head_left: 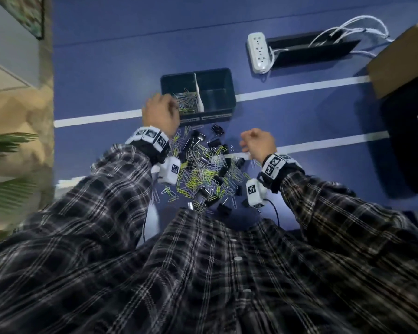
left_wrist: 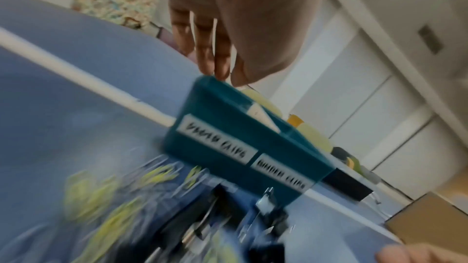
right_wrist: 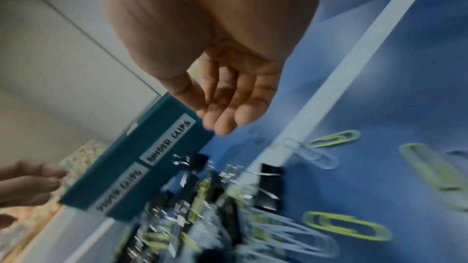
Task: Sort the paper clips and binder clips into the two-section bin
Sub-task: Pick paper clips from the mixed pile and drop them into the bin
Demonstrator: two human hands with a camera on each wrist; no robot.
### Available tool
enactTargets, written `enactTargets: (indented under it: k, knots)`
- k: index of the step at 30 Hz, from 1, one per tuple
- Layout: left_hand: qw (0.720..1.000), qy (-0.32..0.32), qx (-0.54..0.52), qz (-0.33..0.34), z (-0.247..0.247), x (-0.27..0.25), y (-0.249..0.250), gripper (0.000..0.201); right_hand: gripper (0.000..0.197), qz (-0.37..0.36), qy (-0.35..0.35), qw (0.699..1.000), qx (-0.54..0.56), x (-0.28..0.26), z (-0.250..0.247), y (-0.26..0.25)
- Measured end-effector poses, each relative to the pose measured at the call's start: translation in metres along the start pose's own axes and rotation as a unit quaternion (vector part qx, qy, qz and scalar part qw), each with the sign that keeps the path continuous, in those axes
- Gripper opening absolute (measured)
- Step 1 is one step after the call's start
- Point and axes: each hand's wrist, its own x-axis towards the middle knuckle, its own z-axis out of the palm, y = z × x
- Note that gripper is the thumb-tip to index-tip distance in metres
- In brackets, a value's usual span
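Blue table (head_left: 106, 68), bin (right_wrist: 142, 159) labelled "BINDER CLIPS", left hand (head_left: 161, 114) grip unclear, right hand (right_wrist: 228, 103) loose, empty.

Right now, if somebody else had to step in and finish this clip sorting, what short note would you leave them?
Left hand: over the left section of the bin, fingers curled down at its near rim; whether it holds a clip is hidden.
Right hand: above the right edge of the pile, fingers loosely curled, holding nothing visible.
Done: the left section holds a heap of paper clips; its label is blurred.
Left: the right section, labelled BINDER CLIPS, shows no clips. The pile in front of the bin still mixes paper clips with black binder clips; sort it.
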Motion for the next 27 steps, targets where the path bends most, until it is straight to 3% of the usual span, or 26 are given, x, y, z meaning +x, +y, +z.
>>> enactTargets:
  k: [2,7,9,12,14,16,20,24,27]
  knots:
    - [0.999,-0.014,-0.008,-0.041,0.007,-0.028,-0.017,0.013,0.012,-0.032,0.028,0.996,-0.082,-0.003,-0.005,0.018]
    - [0.972,-0.226,0.008,-0.062,0.040,-0.101,-0.060,0.031,0.039,-0.069,0.028,0.965,-0.250,-0.018,-0.009,0.053]
    - [0.974,-0.219,0.026,-0.050,0.047,-0.125,-0.062,0.036,0.046,-0.075,0.017,0.964,-0.255,-0.024,-0.006,0.061]
    - [0.978,-0.205,0.010,-0.033,0.049,-0.143,-0.060,0.035,0.054,-0.057,-0.009,0.983,-0.172,-0.031,-0.006,0.066]
    - [0.978,-0.210,-0.004,-0.018,0.048,-0.148,-0.060,0.033,0.054,-0.053,0.018,0.988,-0.141,-0.034,-0.008,0.068]
    - [0.977,-0.213,-0.019,-0.011,0.047,-0.152,-0.061,0.032,0.053,-0.051,0.039,0.985,-0.159,-0.034,-0.009,0.070]
    - [0.973,-0.231,-0.013,0.006,0.048,-0.157,-0.061,0.038,0.053,-0.069,0.002,0.969,-0.236,-0.035,-0.011,0.075]
    - [0.978,-0.210,-0.007,0.004,0.045,-0.162,-0.068,0.045,0.037,-0.037,0.036,0.968,-0.246,-0.037,-0.027,0.089]
    - [0.983,-0.181,-0.005,-0.029,0.041,-0.167,-0.076,0.040,0.027,0.016,0.000,0.968,-0.249,-0.035,-0.041,0.107]
